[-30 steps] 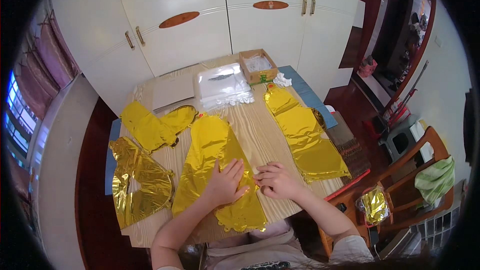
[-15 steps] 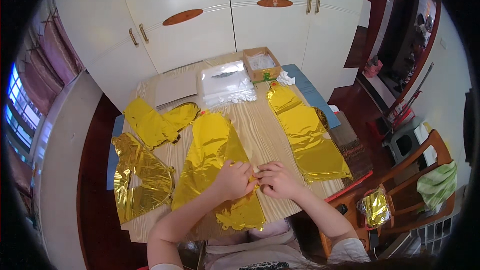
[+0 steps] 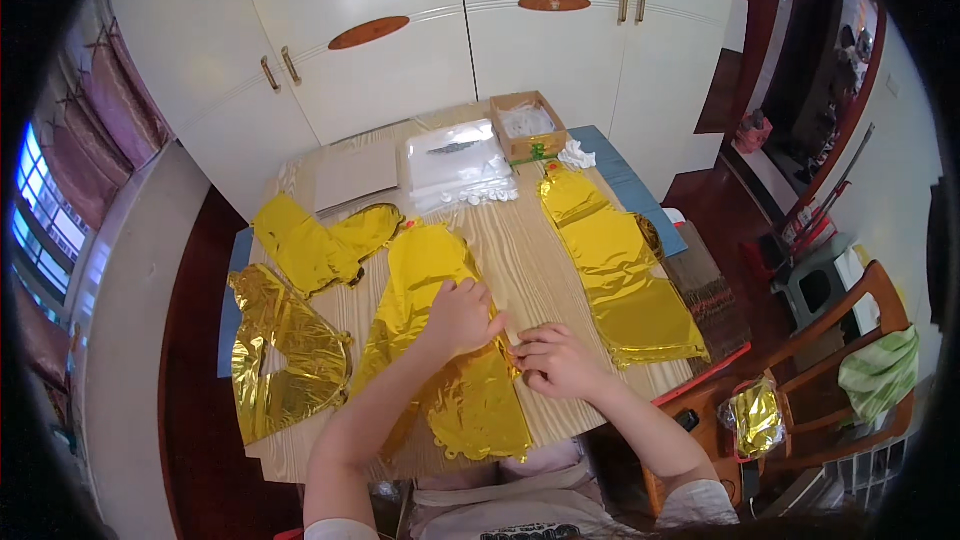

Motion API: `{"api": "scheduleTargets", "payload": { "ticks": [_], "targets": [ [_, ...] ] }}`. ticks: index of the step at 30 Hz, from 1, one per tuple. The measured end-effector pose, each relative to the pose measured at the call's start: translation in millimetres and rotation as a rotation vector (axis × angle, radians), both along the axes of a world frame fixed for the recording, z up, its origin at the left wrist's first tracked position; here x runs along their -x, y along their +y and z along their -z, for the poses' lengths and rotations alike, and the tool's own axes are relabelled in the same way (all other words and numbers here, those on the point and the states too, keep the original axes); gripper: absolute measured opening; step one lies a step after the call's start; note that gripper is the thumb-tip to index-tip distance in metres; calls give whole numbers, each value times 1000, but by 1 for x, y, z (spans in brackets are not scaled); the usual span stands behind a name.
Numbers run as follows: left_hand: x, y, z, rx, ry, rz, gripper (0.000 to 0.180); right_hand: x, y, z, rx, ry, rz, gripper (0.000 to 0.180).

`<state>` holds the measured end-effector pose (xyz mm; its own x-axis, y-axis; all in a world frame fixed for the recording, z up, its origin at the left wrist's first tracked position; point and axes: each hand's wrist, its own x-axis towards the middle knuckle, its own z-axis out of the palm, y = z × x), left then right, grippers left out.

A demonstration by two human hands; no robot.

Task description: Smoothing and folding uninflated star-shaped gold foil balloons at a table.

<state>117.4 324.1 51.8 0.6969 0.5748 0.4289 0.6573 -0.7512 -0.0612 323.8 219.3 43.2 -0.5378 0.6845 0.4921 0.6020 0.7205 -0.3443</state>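
Observation:
A flat, uninflated gold foil balloon [image 3: 425, 260] lies lengthwise on the table before me, its right side folded inward. My left hand [image 3: 461, 318] rests on its upper part with fingers curled, the thumb at the right folded edge. Lower along that same edge, my right hand [image 3: 558, 361] pinches the foil between thumb and fingers. What lies under the left fingers is hidden. Another flat gold balloon [image 3: 620, 275] is spread to the right. On the left lie a folded gold balloon [image 3: 305, 245] and a crinkled gold foil piece [image 3: 285, 360].
Toward the back stand a stack of clear plastic bags [image 3: 460, 162], a grey-beige board [image 3: 356, 176] and a cardboard box [image 3: 527, 143] with white contents. White cabinets [image 3: 370, 80] close off the far side. A wooden chair [image 3: 800, 420] at right bears a gold foil packet [image 3: 757, 420].
My left hand has moved up and slightly left along the balloon's edge, away from the right hand. The right hand stays nearly in place. The view has shifted slightly.

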Motion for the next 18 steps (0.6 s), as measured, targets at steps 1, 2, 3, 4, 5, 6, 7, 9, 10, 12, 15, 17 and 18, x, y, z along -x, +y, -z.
{"api": "scheduleTargets", "payload": {
  "ticks": [1, 2, 3, 4, 5, 6, 7, 9, 10, 12, 15, 17, 18],
  "targets": [
    [-1, 4, 1, -9, -5, -17, 43, 0, 0, 0, 1, 2, 2, 15],
    [-1, 9, 3, -7, -7, -27, 43, -1, -1, 1, 2, 4, 4, 15],
    [-2, 13, 3, -8, -7, -39, 43, -1, -1, 1, 1, 8, 5, 15],
    [-1, 17, 4, -8, -8, -51, 42, 0, -1, 1, 3, 10, 2, 15],
    [0, 21, 4, -24, -6, -59, 41, 0, 0, 0, 5, 13, -1, 15],
    [-1, 25, 3, -37, -7, -62, 40, -1, -1, 0, 8, 12, 1, 15],
    [-2, 28, 3, -51, -9, -65, 39, -1, 0, 0, 9, 11, -1, 15],
    [-2, 34, 0, 43, 68, -115, 40, -1, 0, 1, 12, 12, -5, 15],
    [-2, 36, -2, 91, 108, -139, 41, -1, 0, 1, 13, 13, -4, 15],
    [-1, 42, -3, 90, 110, -147, 41, -1, 0, 1, 13, 15, -3, 15],
    [0, 49, -2, 105, 127, -169, 43, -1, -1, 0, 12, 17, -13, 15],
    [0, 53, 0, 111, 141, -182, 44, -1, -1, 0, 13, 23, -12, 15],
    [0, 55, 0, 107, 148, -189, 45, -1, 0, 0, 13, 25, -13, 15]
  ]
}}
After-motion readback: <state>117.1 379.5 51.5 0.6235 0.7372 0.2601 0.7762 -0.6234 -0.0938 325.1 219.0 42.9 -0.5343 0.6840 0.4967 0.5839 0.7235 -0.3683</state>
